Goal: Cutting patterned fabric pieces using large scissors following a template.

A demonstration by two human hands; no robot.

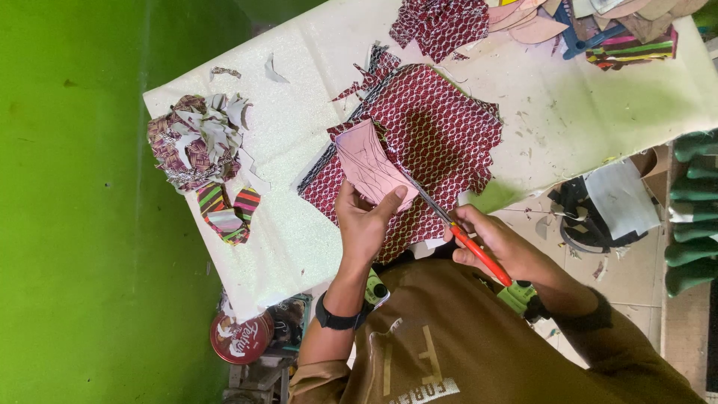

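My left hand [364, 223] grips a pink paper pattern piece [368, 166] pressed against a dark red patterned fabric [437, 127] that lies on the white table [299, 120]. My right hand [499, 247] holds red-handled scissors [464, 236], whose blades point up-left along the pattern's right edge, into the fabric. A black band sits on my left wrist.
A heap of fabric scraps [196, 138] and striped offcuts [229, 212] lie at the table's left. More red fabric [440, 24], pink cutouts [532, 26] and striped cloth [634, 45] sit at the far edge. A green wall is on the left; a round red tin [241, 340] stands below the table.
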